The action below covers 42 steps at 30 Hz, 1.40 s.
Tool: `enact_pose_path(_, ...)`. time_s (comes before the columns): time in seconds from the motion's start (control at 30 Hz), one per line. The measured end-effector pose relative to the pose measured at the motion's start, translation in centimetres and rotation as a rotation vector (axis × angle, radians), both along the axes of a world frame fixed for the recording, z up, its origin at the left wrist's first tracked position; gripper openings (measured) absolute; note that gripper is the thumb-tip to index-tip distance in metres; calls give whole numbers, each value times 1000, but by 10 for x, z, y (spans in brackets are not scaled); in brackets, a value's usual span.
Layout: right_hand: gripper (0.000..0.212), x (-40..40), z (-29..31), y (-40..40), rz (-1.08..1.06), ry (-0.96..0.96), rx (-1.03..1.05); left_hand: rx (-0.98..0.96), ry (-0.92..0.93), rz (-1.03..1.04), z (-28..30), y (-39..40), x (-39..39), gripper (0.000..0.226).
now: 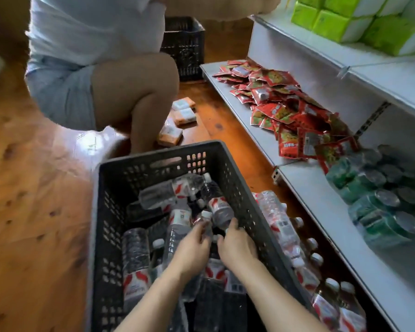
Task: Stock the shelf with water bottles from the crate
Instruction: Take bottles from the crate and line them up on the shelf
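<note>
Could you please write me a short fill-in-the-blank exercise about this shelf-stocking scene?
1. Both hands, the left hand and the right hand, reach into the dark plastic ____.
2. The water bottles in the crate have ____ caps.
3. The red snack packets lie heaped on the lowest ____.
4. The floor is made of ____.

Missing words: crate; white; shelf; wood

Both hands' [193, 246] fingertips seem buried among crate bottles [175, 226] — grip unclear.
</note>
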State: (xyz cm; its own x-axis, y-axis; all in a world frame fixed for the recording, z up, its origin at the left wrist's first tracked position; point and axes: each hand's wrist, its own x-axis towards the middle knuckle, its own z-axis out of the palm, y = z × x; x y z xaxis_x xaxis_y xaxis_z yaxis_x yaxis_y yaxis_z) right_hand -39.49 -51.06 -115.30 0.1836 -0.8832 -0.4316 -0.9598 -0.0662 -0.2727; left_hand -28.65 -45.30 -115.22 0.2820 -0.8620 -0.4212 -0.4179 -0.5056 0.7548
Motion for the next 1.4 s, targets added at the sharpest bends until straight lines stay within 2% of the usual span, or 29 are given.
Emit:
enact_pose_path(0.1,57,8,-18,-9,-28,24,1,9,25,-35,-4,-5,-1,54)
enact_pose_path(0.27,40,13,-10,-11,-31,80,-156,-18,29,-15,-4,-7,3,55)
enact_pose_path(0.37,33,9,18,-8,-57,-45,-242,-40,11,14,1,-6,4,50)
enact_pose_path(0.47,29,-1,46,0,-25,-181,-267,-100,-51,-15,13,-9,4,58)
enact_pose_path(0.57,23,-19,79,1,91,-330,-489,-167,-60,-104,34,-11,-1,72)
enact_pose_path(0.67,29,-43,117,-8,144,-471,-563,-276,-38,-172,55,-16,-5,78)
enact_pose_path(0.73,34,-62,145,-13,181,-554,-578,-347,-19,-224,73,-21,-9,71)
enact_pose_path(0.83,30,-86,191,-12,218,-636,-580,-449,23,-317,106,-27,-20,57)
enact_pose_path(0.97,25,-110,232,-9,127,-734,-611,-480,75,-334,142,-28,-43,62)
enact_pose_path(1.13,40,-142,258,6,-73,-791,-734,-534,110,-374,191,-35,-83,55)
enact_pose_path(1.23,45,-165,262,21,-161,-878,-725,-585,178,-359,223,-42,-111,48)
enact_pose_path(1.4,67,-199,255,40,-138,-783,-729,-644,340,-406,266,-58,-160,55)
